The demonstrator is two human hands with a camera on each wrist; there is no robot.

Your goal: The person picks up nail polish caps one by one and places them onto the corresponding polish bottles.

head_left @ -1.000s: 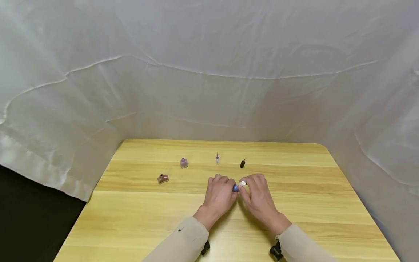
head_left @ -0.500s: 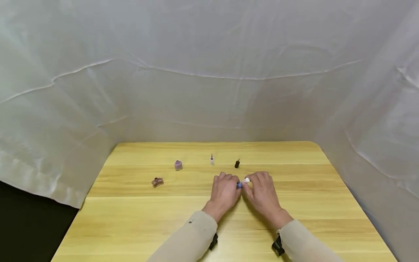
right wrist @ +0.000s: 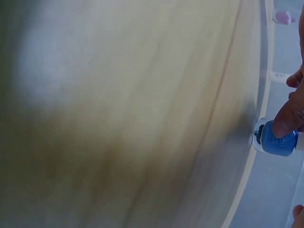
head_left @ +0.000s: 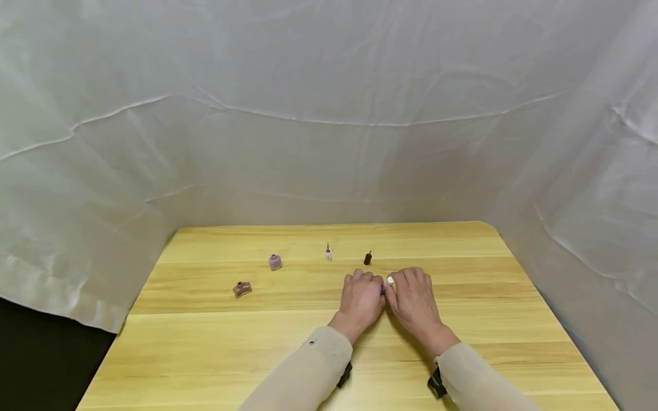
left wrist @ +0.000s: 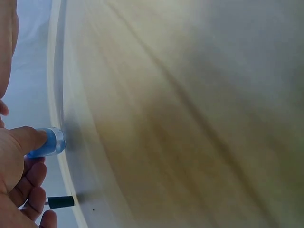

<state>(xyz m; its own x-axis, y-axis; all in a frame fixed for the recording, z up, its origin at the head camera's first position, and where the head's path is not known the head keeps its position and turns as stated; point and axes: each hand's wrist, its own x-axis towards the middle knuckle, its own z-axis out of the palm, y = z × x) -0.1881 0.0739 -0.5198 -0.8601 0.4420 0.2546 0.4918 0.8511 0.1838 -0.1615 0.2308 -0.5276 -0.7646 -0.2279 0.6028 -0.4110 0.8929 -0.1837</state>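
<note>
A small blue nail polish bottle (right wrist: 274,146) stands nearly upright between the two hands. My left hand (head_left: 362,302) grips it, the thumb (left wrist: 29,138) lying across its side in the left wrist view. Its white cap (head_left: 390,280) sits at the neck, and my right hand (head_left: 415,303) pinches that cap with thumb and forefinger. In the head view the left fingers mostly hide the bottle. The right wrist view shows its clear glass base close over the table, with only a fingertip of the right hand at the lower right edge.
Beyond the hands, a white cap (head_left: 328,255) and a black cap (head_left: 367,259) stand with brushes up. To the left are an uncapped mauve polish bottle (head_left: 275,263) and a brown star-shaped bottle (head_left: 242,289). Pale cloth (head_left: 329,160) hangs round the wooden table (head_left: 216,354).
The blue bottle and its cap have gone from slanted to more upright, and the hands have drawn closer together. The head view has turned slightly right, shifting everything left.
</note>
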